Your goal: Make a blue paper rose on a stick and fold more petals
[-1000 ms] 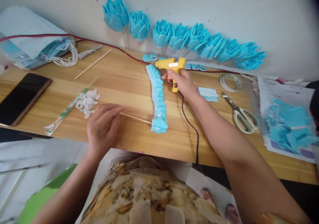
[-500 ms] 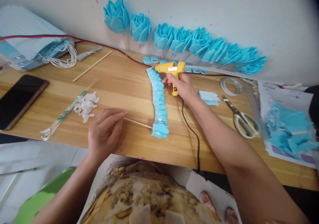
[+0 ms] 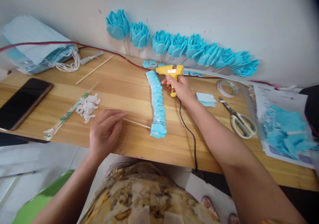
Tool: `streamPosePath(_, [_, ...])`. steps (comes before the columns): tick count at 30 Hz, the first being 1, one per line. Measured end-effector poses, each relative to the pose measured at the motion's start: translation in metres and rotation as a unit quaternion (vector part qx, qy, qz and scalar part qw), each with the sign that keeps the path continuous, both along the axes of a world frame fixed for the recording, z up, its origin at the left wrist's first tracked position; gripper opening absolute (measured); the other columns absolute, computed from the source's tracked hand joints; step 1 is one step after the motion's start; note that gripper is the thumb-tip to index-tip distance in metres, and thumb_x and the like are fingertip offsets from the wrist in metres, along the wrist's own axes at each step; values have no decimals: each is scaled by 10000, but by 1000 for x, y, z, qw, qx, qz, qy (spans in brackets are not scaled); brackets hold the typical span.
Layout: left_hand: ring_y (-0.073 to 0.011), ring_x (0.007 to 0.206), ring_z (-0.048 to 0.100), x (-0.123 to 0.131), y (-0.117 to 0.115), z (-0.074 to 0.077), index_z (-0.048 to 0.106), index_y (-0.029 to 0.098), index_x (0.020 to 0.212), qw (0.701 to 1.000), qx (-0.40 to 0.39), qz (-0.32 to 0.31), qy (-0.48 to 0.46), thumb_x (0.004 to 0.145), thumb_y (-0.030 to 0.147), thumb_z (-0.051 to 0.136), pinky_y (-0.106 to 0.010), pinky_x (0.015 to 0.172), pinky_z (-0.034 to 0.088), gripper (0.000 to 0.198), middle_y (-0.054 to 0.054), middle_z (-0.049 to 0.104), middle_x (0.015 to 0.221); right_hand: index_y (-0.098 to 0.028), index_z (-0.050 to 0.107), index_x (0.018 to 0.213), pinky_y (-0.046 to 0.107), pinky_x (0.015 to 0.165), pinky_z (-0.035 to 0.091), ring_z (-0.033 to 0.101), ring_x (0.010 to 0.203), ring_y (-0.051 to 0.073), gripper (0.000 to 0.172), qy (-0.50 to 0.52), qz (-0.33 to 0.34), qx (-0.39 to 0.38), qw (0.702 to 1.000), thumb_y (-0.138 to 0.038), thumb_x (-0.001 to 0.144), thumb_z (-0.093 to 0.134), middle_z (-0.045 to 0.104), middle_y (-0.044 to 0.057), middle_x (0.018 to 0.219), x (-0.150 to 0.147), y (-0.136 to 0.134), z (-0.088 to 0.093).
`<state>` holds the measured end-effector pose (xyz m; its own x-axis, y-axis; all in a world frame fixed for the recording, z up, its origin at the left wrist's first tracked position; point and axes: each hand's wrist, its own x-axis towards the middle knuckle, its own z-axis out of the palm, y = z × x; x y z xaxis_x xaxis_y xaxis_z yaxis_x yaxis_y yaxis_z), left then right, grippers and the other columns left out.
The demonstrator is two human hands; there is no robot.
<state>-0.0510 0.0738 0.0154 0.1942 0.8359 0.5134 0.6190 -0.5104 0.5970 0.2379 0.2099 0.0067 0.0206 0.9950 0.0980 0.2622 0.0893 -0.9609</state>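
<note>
My right hand (image 3: 181,89) is wrapped round the handle of a yellow glue gun (image 3: 170,71), nozzle pointing left toward the top of a long strip of folded blue paper petals (image 3: 156,101) lying on the wooden table (image 3: 124,81). My left hand (image 3: 106,131) rests near the table's front edge, fingers pinching a thin wooden stick (image 3: 137,123) whose far end lies at the strip's lower end. The gun's black cord (image 3: 189,134) runs down over the table edge.
Several blue paper flowers (image 3: 179,46) lean against the wall. A phone (image 3: 22,103) lies at left, with white paper scraps (image 3: 88,106) and a wrapper beside it. Scissors (image 3: 239,119), a tape roll (image 3: 226,88) and blue paper pieces (image 3: 286,131) lie at right.
The view shifted slightly; the glue gun in my right hand drifted a little lower. My left hand stays on the stick.
</note>
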Motion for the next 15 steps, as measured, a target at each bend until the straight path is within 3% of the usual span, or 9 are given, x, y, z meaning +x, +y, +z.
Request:
streamPosePath(5, [-181, 936, 703, 1, -1, 0, 754, 219, 1011, 999, 9, 13, -28, 902, 91, 563, -328, 843, 551, 254, -39, 761, 1000, -198, 647, 685, 217, 517, 419, 531, 569, 93, 458, 45, 1, 2, 999, -620, 862, 649, 688, 23, 721, 5, 0, 0])
streamPosePath(10, [-189, 940, 695, -2, -5, -1, 741, 224, 1025, 998, 8, 10, -65, 899, 70, 566, -348, 857, 544, 265, -42, 751, 998, -191, 690, 719, 231, 478, 407, 503, 510, 94, 503, 85, 59, -15, 995, -686, 810, 666, 638, 14, 646, 15, -2, 6])
streamPosePath(15, [-187, 886, 695, -7, 0, 4, 729, 234, 1031, 998, 46, -40, -23, 877, 58, 572, -337, 801, 541, 282, -37, 746, 948, -191, 715, 759, 235, 461, 410, 505, 506, 106, 489, 134, 85, -5, 987, -677, 796, 690, 611, 8, 604, 22, -1, 5])
